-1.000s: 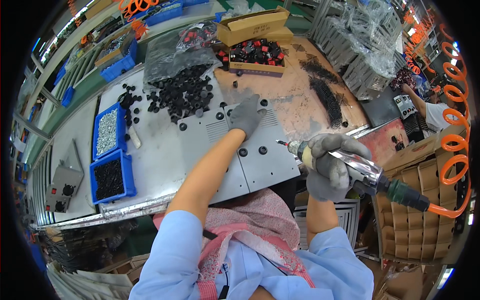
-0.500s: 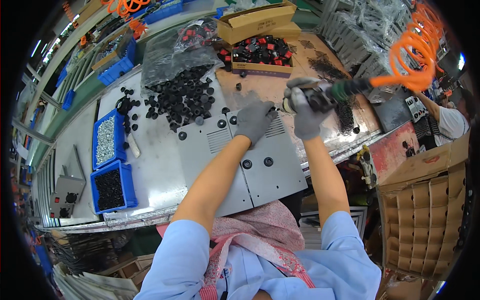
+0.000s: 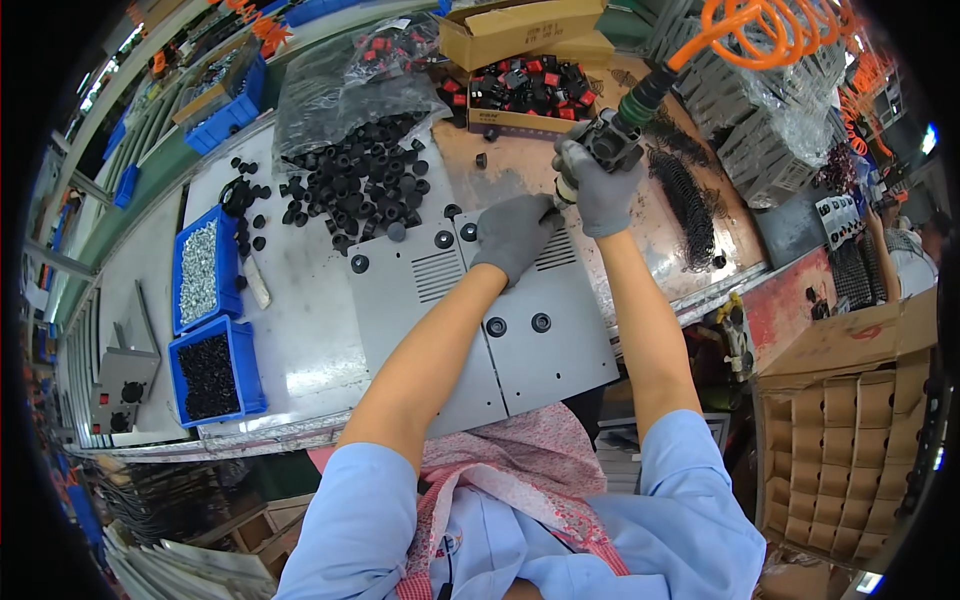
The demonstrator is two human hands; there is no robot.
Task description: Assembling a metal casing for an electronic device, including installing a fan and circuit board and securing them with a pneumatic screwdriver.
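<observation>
My right hand (image 3: 600,190), in a grey glove, is wrapped round a black and green air screwdriver (image 3: 612,143) with an orange hose (image 3: 745,45). The tool's pale tip points down at the far edge of a flat grey metal panel (image 3: 545,355). By that tip are the pinched fingers of my gloved left hand (image 3: 515,238); whatever lies between them is hidden. This hand rests over the panel's slotted vents. A second grey panel (image 3: 400,325) lies alongside on the left. Black round feet (image 3: 541,322) sit on both panels.
Beyond the panels lies a heap of loose black feet (image 3: 365,185) beside a plastic bag. Blue bins hold silvery fasteners (image 3: 198,275) and black screws (image 3: 207,380). A carton of red-and-black switches (image 3: 525,97) stands at the back. A divided carton (image 3: 840,450) is at right, near another person.
My right hand has swung the screwdriver from lying nearly sideways to more upright, its tip now down by my left fingers. The left hand stays almost in place.
</observation>
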